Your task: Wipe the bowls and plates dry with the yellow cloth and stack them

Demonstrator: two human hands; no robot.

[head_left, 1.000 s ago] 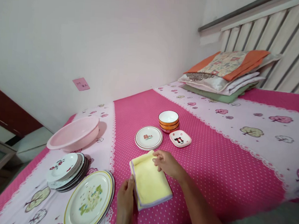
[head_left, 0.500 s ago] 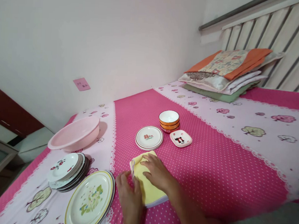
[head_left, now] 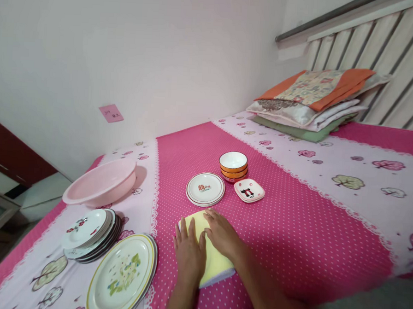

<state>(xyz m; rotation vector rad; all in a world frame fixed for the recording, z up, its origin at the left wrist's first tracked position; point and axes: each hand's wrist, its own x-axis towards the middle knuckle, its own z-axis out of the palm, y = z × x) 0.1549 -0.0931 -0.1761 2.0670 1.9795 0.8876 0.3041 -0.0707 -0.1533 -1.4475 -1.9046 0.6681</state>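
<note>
The folded cloth [head_left: 217, 266], soft, yellow and roughly rectangular with a pale purple edge, lies on the bed [head_left: 302, 228] right under the fingers. The left hand [head_left: 190, 255] rests flat on it, fingers spread and gripping nothing that I can see; the right hand [head_left: 222, 232] lies just beside, its fingers loosely outstretched over the far end, likewise unclenched. Around the fingers the bed's cover is pink with white dots. Just ahead of the fingertips sit round plates [head_left: 205, 189], glossy white with thin rim lines; ahead and to the right, squarish dishes [head_left: 249, 191] with rounded corners, and beyond them stacked round bowls [head_left: 233, 167], orange-sided. Left of the left fingers I see broad plates [head_left: 120, 277], yellow-ringed and leaf-printed, then smaller plates [head_left: 88, 233] and, farther ahead, a smooth pink basin [head_left: 103, 181]. The top squarish dish shows a dark animal over tiny lettering I can't read for sure. Far ahead, a pink paper [head_left: 111, 113] bears marks too small to make out.
</note>
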